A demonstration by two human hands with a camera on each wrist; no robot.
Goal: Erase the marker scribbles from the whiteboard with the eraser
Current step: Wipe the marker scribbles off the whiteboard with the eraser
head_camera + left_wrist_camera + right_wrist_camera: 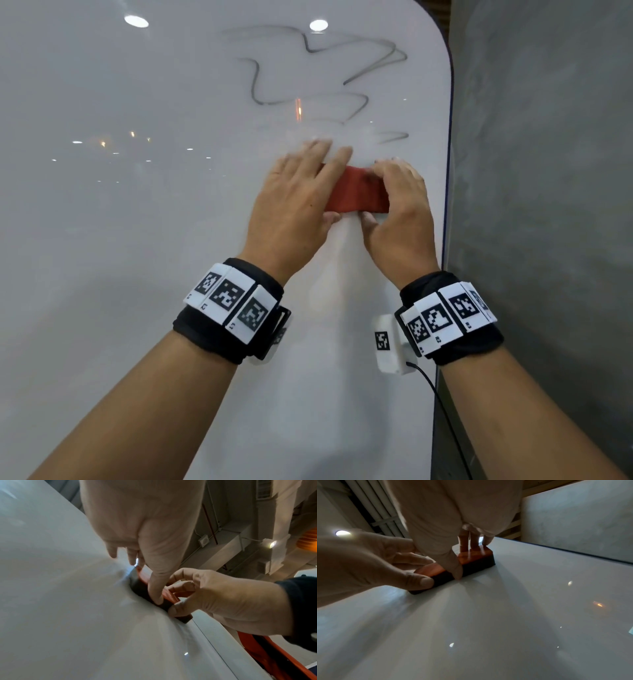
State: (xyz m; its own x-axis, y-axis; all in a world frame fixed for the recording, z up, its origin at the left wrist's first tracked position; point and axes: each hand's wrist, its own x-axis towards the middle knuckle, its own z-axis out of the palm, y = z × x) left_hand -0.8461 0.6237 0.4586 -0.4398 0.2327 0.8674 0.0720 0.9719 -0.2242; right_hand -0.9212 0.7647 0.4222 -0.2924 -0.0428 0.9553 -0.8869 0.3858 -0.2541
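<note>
Grey marker scribbles wind across the upper part of the whiteboard. Just below them a red-backed eraser with a dark felt face lies flat against the board. My left hand holds its left end, fingers stretched over the top edge and thumb under the lower edge. My right hand grips the right end with curled fingers above and thumb below. The wrist views show the same hold: left hand and right hand on the eraser; right hand and left hand on the eraser.
The board's rounded right edge runs close to the right hand. A grey concrete wall stands just beyond it. Ceiling lights reflect on the glossy board. Plain white board spreads to the left and below the hands.
</note>
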